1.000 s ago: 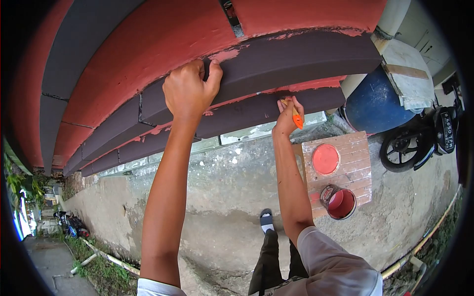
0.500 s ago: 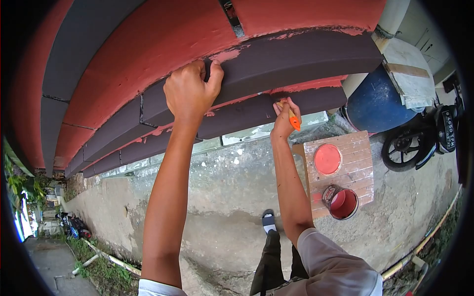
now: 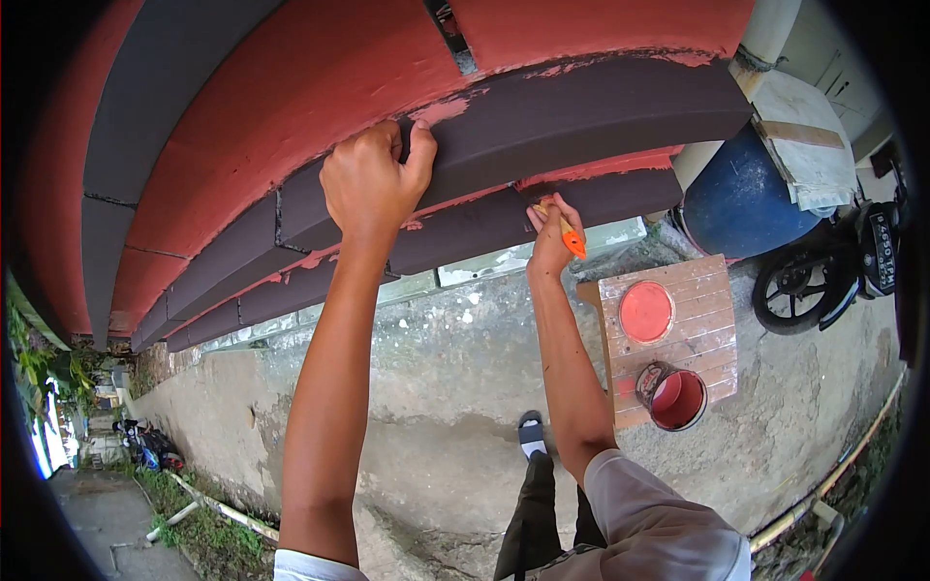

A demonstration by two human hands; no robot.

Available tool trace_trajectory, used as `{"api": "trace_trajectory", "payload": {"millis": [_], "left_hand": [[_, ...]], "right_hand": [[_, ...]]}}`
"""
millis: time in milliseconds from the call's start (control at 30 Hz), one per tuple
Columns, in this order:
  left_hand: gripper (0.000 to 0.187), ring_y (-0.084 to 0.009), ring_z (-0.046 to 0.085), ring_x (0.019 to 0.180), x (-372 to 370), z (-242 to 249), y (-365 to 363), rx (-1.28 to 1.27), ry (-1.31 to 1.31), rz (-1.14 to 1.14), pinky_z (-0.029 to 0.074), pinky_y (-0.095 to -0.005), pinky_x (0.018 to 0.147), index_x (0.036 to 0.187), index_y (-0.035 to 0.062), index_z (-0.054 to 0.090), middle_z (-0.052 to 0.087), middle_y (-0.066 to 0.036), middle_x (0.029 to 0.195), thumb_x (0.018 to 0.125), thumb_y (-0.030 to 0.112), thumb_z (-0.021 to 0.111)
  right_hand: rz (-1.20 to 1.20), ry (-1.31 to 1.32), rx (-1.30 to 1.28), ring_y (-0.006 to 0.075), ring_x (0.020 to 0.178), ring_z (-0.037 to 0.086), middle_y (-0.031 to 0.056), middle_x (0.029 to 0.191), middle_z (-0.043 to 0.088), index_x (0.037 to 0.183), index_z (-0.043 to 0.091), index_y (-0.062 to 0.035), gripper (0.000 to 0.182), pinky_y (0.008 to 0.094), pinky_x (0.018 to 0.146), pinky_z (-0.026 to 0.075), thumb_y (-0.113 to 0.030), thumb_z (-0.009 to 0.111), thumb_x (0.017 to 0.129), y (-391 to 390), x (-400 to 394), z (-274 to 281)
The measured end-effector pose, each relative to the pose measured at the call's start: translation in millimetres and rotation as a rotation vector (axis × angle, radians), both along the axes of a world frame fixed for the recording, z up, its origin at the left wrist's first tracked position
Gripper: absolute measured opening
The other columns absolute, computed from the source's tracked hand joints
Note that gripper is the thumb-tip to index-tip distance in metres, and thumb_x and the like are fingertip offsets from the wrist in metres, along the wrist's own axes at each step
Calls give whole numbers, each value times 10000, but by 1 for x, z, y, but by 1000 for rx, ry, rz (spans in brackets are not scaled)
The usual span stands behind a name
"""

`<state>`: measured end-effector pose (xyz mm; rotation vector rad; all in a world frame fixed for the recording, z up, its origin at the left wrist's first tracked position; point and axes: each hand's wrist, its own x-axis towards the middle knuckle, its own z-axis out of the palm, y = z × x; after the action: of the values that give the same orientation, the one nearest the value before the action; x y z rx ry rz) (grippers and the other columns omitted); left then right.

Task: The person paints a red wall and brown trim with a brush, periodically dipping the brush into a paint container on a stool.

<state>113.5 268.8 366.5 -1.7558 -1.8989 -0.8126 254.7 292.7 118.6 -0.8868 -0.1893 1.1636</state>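
My left hand (image 3: 371, 184) is closed over the top edge of a dark, purplish-grey wall ledge (image 3: 591, 107), its thumb pointing up. Lower and to the right, my right hand (image 3: 550, 247) grips a paintbrush (image 3: 573, 242) whose handle ends in orange. The brush's bristles are hidden behind the fingers. That hand is at the red strip between the upper ledge and a lower dark ledge (image 3: 465, 230). Red paint is smeared unevenly along the ledge edges, and the wall (image 3: 262, 145) above is red.
On a wooden stool (image 3: 712, 320) to my right are a round lid (image 3: 646, 312) coated in red and an open paint can (image 3: 678, 399). Behind it are a blue barrel (image 3: 741, 198) and a motorbike (image 3: 804, 286). A pipe (image 3: 228, 518) runs along the ground at lower left.
The right hand and brush have shifted slightly left and the fingers have turned a little. My left hand keeps its hold on the ledge. The view has moved slightly.
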Motion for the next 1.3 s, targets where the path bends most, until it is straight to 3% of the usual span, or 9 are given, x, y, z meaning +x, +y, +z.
{"api": "trace_trajectory", "payload": {"millis": [267, 967, 1067, 1167, 1267, 1300], "left_hand": [[446, -365, 600, 501, 0, 0, 0, 1, 7, 1, 481, -467, 523, 592, 48, 613, 569, -134, 528, 859, 395, 694], [446, -364, 576, 503, -1, -2, 3, -2, -8, 21, 460, -464, 541, 615, 31, 609, 534, -149, 530, 893, 373, 682], [463, -384, 589, 519, -1, -3, 3, 17, -3, 21, 466, -478, 559, 658, 3, 638, 548, -171, 546, 908, 391, 669], [472, -393, 605, 535, -2, -4, 3, 20, -14, 28, 470, -479, 570, 693, -2, 666, 566, -184, 562, 921, 412, 664], [485, -388, 634, 562, -1, -4, 1, -8, -16, 64, 480, -465, 588, 753, -2, 719, 590, -195, 584, 939, 442, 656], [489, -386, 639, 567, -1, -4, 1, -6, -18, 60, 482, -463, 591, 763, -3, 727, 594, -198, 588, 941, 446, 655]], "right_hand": [[49, 24, 14, 246, 874, 727, 164, 1047, 692, 1144, 700, 47, 176, 389, 826, 686, 9, 615, 995, -3, 2, 2], [303, 88, 30, 260, 969, 722, 164, 1152, 679, 1160, 701, 41, 185, 432, 871, 680, -30, 613, 1014, -16, 30, -12], [242, -75, 196, 249, 1063, 716, 160, 1219, 688, 1212, 693, 52, 226, 387, 920, 646, -59, 658, 1018, -22, 52, -14], [92, -534, 290, 251, 1108, 709, 169, 1257, 701, 1239, 694, 45, 250, 359, 957, 593, -70, 674, 1017, -12, 89, -15], [-255, -980, 372, 276, 1112, 714, 187, 1280, 711, 1244, 699, 28, 257, 356, 961, 559, -74, 686, 1008, 7, 110, -2], [-265, -1002, 406, 292, 1117, 714, 196, 1283, 709, 1234, 702, 22, 253, 366, 960, 559, -69, 694, 998, 11, 109, -4]]}}
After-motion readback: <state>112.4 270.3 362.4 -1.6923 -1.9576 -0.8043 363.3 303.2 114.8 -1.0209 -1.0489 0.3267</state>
